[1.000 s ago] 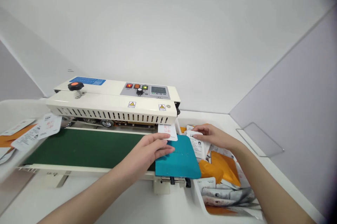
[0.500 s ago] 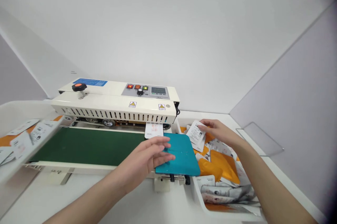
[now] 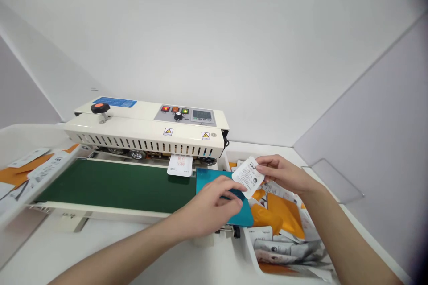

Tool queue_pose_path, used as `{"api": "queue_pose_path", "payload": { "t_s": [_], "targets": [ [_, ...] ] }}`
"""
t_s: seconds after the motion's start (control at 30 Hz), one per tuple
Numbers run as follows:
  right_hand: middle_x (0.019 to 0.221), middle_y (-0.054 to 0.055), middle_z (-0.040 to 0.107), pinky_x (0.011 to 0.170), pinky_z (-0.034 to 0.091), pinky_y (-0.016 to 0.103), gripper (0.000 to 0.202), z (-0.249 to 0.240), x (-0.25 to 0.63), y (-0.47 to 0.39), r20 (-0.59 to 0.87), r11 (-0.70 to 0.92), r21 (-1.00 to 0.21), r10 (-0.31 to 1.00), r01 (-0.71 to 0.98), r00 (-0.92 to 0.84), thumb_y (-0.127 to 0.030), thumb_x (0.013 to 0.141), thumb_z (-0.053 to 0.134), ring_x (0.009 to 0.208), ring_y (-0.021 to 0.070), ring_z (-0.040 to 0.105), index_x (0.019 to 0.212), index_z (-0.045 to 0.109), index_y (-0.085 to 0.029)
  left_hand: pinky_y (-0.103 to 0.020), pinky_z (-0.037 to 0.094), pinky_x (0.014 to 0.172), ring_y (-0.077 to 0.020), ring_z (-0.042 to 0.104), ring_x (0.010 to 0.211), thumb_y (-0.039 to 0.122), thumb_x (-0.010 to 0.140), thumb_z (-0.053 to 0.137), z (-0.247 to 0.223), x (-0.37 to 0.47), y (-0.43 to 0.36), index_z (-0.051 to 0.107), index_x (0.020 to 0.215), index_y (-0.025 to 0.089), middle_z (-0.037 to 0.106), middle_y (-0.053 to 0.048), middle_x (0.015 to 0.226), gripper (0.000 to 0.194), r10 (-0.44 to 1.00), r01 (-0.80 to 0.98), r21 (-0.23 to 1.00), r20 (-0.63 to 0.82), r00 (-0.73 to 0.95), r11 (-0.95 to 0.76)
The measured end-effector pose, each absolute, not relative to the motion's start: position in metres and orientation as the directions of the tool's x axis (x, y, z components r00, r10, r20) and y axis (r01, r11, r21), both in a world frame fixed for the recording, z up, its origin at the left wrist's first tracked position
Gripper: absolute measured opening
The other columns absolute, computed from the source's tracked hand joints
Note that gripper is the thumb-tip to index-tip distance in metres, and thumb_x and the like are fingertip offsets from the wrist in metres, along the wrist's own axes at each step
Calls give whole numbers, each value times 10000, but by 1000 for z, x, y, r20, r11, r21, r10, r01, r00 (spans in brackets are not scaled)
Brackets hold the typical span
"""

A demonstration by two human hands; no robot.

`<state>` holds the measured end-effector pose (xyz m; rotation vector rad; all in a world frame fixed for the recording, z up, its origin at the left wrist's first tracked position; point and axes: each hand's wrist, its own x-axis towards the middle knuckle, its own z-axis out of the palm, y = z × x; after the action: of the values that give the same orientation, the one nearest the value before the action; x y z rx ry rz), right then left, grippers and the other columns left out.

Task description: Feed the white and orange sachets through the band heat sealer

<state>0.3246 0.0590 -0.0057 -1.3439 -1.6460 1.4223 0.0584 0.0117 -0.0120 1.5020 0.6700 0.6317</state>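
Observation:
Between the thumb and fingers of my right hand [image 3: 279,172] is a flat white printed sachet [image 3: 248,177], tilted above the right-hand bin. My left hand [image 3: 219,207] hovers over the blue-green plate [image 3: 206,179], fingers loosely apart, their tips at the sachet's lower left edge. Whether they touch it I cannot tell. Another white sachet [image 3: 180,167] lies on the green conveyor belt [image 3: 123,184], its upper end hidden under the cream band sealing machine [image 3: 143,131].
A white bin [image 3: 251,254] at the right holds several white and orange sachets [image 3: 284,216]. More sachets [image 3: 28,164] lie in a white bin at the left. A bent wire stand [image 3: 344,182] is by the right wall. The sealer has a black knob [image 3: 100,108] on top.
My right hand has lifted the sachet up from the pile, slightly left. My left hand has moved right towards it. The sachet on the belt has travelled left.

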Motion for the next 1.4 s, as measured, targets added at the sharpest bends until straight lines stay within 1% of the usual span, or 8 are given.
{"api": "queue_pose_path", "payload": {
  "t_s": [0.17,0.33,0.57,0.7,0.83,1.03,1.17,1.4],
  "targets": [
    [780,57,673,538,416,266,336,-8,317,58,-186,-29,-934,891,355,-415,-451,815,645,608,130,516,978,731,-170,-234,395,599,-144,574,746,331,829,527,-12,55,18,682,1070,209,663,-51,897,311,705,143,988,-138,695,52],
    [814,68,693,553,452,283,364,-9,315,56,-194,-28,-934,876,356,-441,-449,805,660,644,157,565,1043,713,-180,-232,356,558,-109,497,620,329,812,533,-11,53,16,698,1056,197,658,-31,824,323,669,170,984,-163,725,55],
    [1196,98,639,865,491,379,397,-15,318,65,-72,42,-896,969,441,-238,-493,858,575,1022,254,595,1158,629,-239,-296,449,786,-179,623,874,327,791,592,-8,51,17,673,1103,177,694,-68,930,356,752,82,975,-210,624,205],
    [1349,71,540,1013,408,442,546,-26,322,68,-172,97,-754,926,650,-337,-491,770,666,1201,311,504,1257,557,-268,-325,446,904,-191,631,987,311,813,602,-1,41,22,678,1083,165,694,-89,994,316,765,27,958,-244,596,285],
    [1438,49,446,1072,336,463,756,-36,325,67,-205,107,-630,932,769,-298,-455,665,743,1309,341,388,1350,459,-307,-320,455,973,-204,601,1093,322,818,629,-5,38,28,685,1046,138,670,-122,1078,299,764,-109,922,-236,600,370],
    [1152,55,615,885,462,403,574,-36,324,71,-74,175,-620,958,765,-279,-389,709,702,1007,271,577,1243,527,-271,-321,473,993,-222,579,1136,301,807,651,-10,38,34,697,1017,136,673,-129,1082,271,748,-137,905,-239,619,403],
    [961,51,640,776,499,371,533,-34,322,73,-54,161,-716,957,679,-285,-435,763,658,838,227,601,1230,501,-232,-316,460,1012,-215,574,1150,270,810,643,-7,39,34,697,1010,133,676,-118,1089,249,741,-135,899,-249,623,416],
    [1055,78,646,753,535,382,513,-35,319,74,-102,82,-823,952,563,-288,-501,763,662,888,256,636,1168,483,-241,-293,434,1026,-184,576,1155,262,830,619,-7,39,32,677,1054,155,674,-98,1126,255,741,-106,894,-289,606,435]
  ]
}}
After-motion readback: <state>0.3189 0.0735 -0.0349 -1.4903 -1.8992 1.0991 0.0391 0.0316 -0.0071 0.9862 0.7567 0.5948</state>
